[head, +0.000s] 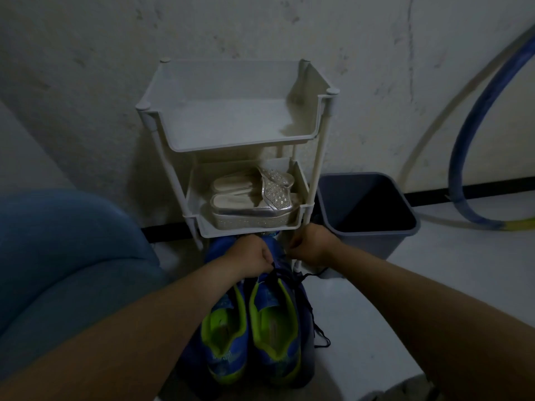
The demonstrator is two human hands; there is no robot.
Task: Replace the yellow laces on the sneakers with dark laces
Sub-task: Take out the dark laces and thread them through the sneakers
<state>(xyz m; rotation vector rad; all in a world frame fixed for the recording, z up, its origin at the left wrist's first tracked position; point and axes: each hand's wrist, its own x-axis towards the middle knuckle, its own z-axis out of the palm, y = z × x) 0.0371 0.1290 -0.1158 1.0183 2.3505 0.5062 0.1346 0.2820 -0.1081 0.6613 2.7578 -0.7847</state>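
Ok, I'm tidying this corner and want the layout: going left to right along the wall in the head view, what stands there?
White shelf rack → grey bin → blue hose curving up the wall.

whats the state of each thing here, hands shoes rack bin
left grip: pinching the dark lace
right grip: fingers curled, hold unclear
sneakers: upright on the floor, lace loose, untied
sandals: lying on the rack middle shelf
bin: upright, no lid, inside too dark to tell
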